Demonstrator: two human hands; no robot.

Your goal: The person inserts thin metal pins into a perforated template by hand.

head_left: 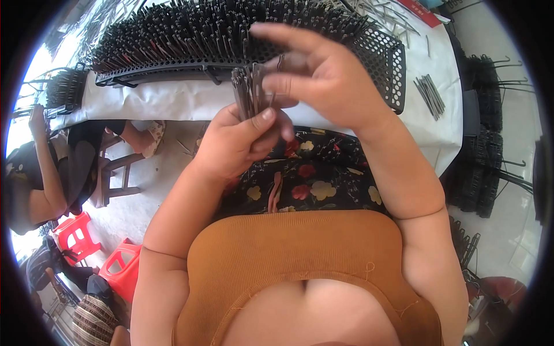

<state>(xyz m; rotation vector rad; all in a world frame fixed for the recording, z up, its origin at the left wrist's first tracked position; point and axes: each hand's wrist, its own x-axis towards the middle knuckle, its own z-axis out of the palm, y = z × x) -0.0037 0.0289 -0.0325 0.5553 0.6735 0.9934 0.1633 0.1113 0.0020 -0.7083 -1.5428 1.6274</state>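
My left hand is wrapped round a bundle of thin dark metal strips, which stands upright above my thumb. Over and beside the bundle's top is my right hand, its index finger stretched out and its thumb apart from it. The lower fingers of that hand curl partly behind the strips, and I see nothing held in them. Just beyond both hands a black perforated tray carries a dense mass of similar strips standing on end.
The tray rests on a white-covered table. Loose strips lie to its right. Black racks with hooks stand beyond the right edge. On the left, a person sits by a wooden stool, near red plastic stools.
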